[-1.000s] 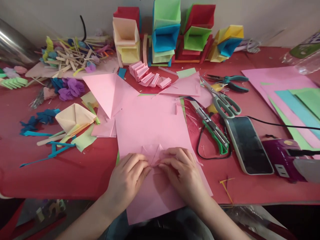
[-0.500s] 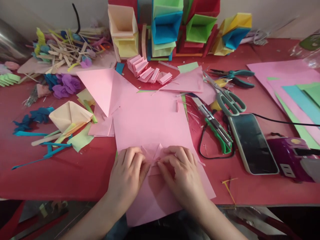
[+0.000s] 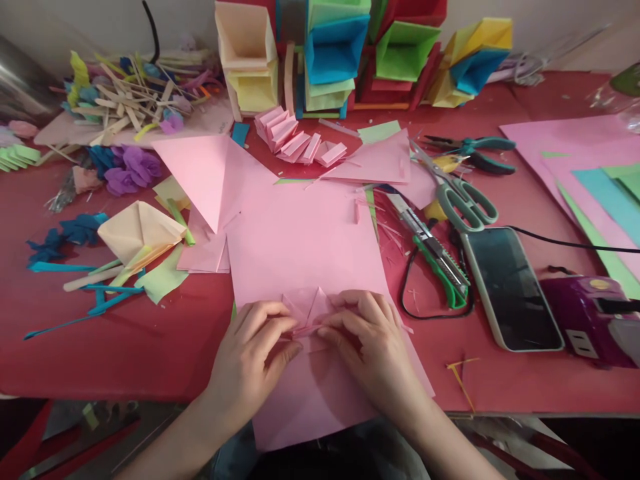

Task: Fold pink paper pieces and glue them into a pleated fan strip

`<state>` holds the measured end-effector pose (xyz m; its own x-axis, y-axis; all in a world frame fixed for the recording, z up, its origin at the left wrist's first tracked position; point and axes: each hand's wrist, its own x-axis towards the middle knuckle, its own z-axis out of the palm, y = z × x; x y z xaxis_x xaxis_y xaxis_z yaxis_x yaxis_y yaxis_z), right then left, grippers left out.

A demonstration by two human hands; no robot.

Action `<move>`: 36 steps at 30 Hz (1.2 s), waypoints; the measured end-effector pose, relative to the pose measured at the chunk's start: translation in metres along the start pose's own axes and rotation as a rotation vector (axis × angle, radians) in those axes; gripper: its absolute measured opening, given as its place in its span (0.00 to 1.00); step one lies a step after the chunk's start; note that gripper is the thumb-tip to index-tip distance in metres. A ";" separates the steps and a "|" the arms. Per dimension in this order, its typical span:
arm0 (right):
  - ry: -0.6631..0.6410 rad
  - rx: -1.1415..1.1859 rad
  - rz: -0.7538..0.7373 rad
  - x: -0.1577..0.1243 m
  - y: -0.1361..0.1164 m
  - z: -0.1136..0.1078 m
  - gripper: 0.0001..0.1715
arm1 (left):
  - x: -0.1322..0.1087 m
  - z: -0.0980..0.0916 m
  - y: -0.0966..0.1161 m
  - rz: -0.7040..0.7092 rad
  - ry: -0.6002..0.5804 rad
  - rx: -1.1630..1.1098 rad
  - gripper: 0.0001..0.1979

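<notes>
A small folded pink paper (image 3: 309, 305) with slanting creases lies between my two hands, on top of a large pink sheet (image 3: 305, 240). My left hand (image 3: 255, 347) grips its left side, fingers bent over the fold and thumb below. On the right side, my right hand (image 3: 367, 333) pinches the same paper with thumb and fingertips. Part of the folded piece is hidden under the fingers. The large sheet reaches over the table's front edge.
To the right lie a green box cutter (image 3: 440, 260), scissors (image 3: 465, 200), pliers (image 3: 480, 155) and a phone (image 3: 513, 287). A peach folded paper (image 3: 140, 233) is at left. Folded pink strips (image 3: 297, 140) and coloured paper boxes (image 3: 337, 50) stand behind.
My left thumb has moved away from the fold and slightly down, showing more of the paper's lower edge. My right hand still pinches the paper.
</notes>
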<state>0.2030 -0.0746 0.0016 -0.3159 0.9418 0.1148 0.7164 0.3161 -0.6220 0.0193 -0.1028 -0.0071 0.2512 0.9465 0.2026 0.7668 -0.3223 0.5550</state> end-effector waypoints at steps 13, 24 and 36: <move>0.043 -0.104 -0.008 0.000 -0.002 0.005 0.06 | 0.003 0.005 0.011 -0.061 -0.004 0.153 0.06; 0.055 -0.124 -0.017 -0.002 -0.003 0.008 0.05 | 0.005 0.007 0.009 -0.042 -0.022 0.225 0.07; -0.023 -0.155 0.058 0.003 -0.005 0.007 0.09 | 0.004 0.011 0.006 -0.003 -0.010 0.188 0.06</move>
<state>0.1943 -0.0736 -0.0005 -0.2841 0.9567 0.0629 0.8206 0.2765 -0.5001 0.0315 -0.1009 -0.0112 0.2536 0.9480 0.1921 0.8643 -0.3113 0.3951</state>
